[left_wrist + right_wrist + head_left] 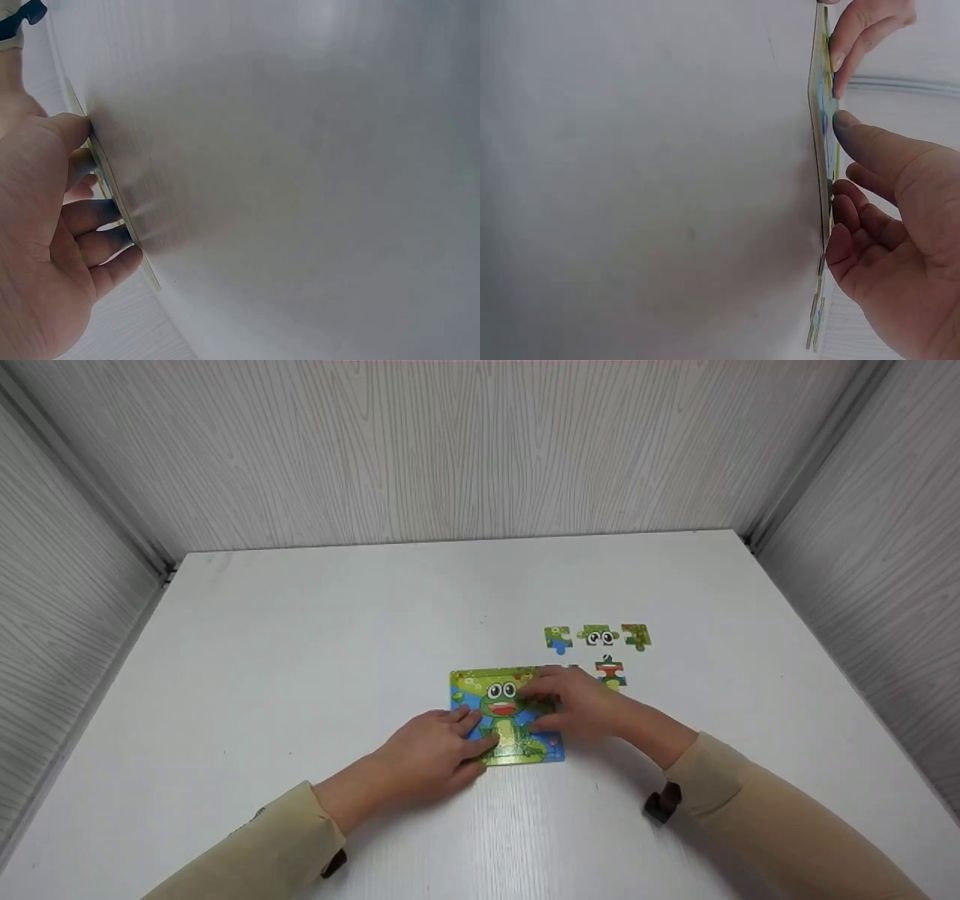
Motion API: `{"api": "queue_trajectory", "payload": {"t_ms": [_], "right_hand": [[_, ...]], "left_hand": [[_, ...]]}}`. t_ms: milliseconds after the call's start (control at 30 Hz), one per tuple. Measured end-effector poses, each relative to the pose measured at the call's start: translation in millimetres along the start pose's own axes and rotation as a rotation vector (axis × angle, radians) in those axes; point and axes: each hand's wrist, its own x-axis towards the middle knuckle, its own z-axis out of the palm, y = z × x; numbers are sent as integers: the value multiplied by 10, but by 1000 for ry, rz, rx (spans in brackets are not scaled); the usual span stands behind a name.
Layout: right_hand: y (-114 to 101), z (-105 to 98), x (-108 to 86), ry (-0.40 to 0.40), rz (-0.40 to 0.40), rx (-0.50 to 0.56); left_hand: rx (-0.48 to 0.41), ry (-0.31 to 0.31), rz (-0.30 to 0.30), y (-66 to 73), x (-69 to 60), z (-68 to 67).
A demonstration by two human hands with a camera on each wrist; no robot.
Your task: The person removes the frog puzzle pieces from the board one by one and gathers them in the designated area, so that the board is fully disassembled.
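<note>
A frog puzzle board (pixel 508 735) lies flat in front of me, its green and blue picture partly covered by both hands. My left hand (pixel 431 754) rests on its lower left part, fingers extended over the picture and along the near edge. In the left wrist view the left hand (pixel 45 225) touches the board's thin edge. My right hand (pixel 581 705) reaches over the board's right side, thumb and fingertips spread apart on the picture. From the right wrist, the right hand (pixel 900 225) shows its thumb on the board and other fingers bent; no piece is visible between them.
Beyond the right hand lie loose puzzle pieces: a blue-green one (pixel 558 638), one with frog eyes (pixel 599 637) and a brown-green one (pixel 636 635). Closer in, a red-mouth piece (pixel 610 668) adjoins a green part half hidden by the hand. Pale panels (pixel 450 450) enclose the white table (pixel 315 622).
</note>
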Motion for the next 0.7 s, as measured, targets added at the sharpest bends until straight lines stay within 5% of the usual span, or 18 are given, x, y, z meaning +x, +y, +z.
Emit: {"api": "queue_trajectory", "payload": {"t_ms": [367,700], "right_hand": [[-23,8,17,-57,68,-38],[-17,3,8,-48,28,-10]], "left_hand": [[-8,-14,-17,13,-4,-12],[9,13,4,-1,-6,7]]}}
